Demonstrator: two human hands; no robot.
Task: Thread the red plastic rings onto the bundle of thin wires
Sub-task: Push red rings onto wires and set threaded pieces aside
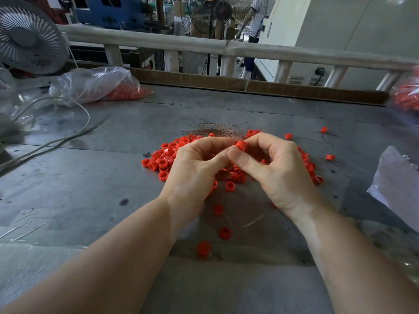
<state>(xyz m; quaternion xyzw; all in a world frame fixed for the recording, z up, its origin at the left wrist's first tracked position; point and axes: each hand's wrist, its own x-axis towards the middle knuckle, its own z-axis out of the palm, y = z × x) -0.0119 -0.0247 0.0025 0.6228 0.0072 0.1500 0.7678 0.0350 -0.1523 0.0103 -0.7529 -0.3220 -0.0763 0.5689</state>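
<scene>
Presently: right hand (pixel 275 168) pinches red ring (pixel 241 145) w/ thumb + forefinger; left hand (pixel 195 164) fingers curled, prob. clamping wire bundle (pixel 217 130) fanning to 12 o'clock; risk: splayed strands miss bore, ring drops into pile (pixel 163 159) at 9 o'clock.

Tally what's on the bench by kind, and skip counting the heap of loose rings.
Bags of red rings: 2, second at the right edge
Fan: 1
Wire bundle: 1
Ring pinched in hands: 1
Total: 5
</scene>
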